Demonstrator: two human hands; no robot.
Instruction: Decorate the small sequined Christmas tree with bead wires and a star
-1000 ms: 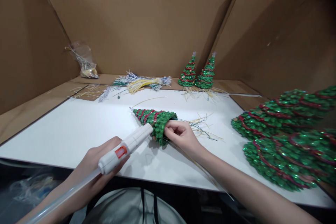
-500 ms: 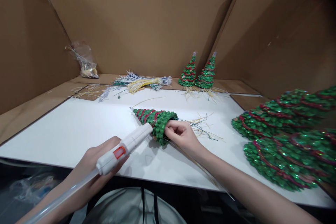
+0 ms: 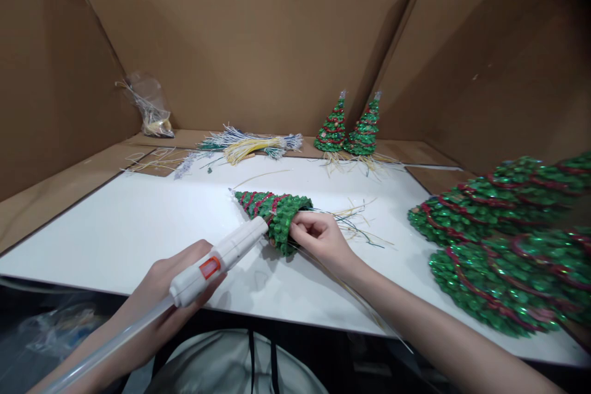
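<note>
A small green Christmas tree with red garland lies on its side on the white board, its silvery tip to the left. My right hand grips the rim of its open base, some fingertips hidden inside. Yellow and dark wires trail from the base to the right. In my left hand is a white hot glue gun with an orange-framed window and a clear glue stick at the back. Its front end points at the tree's lower side; whether it touches cannot be made out.
Two small trees stand at the back right. Larger-looking trees lie at the right edge. A bundle of white, yellow and green wires sits along the back, and a plastic bag is at the back left. Cardboard walls surround the white board.
</note>
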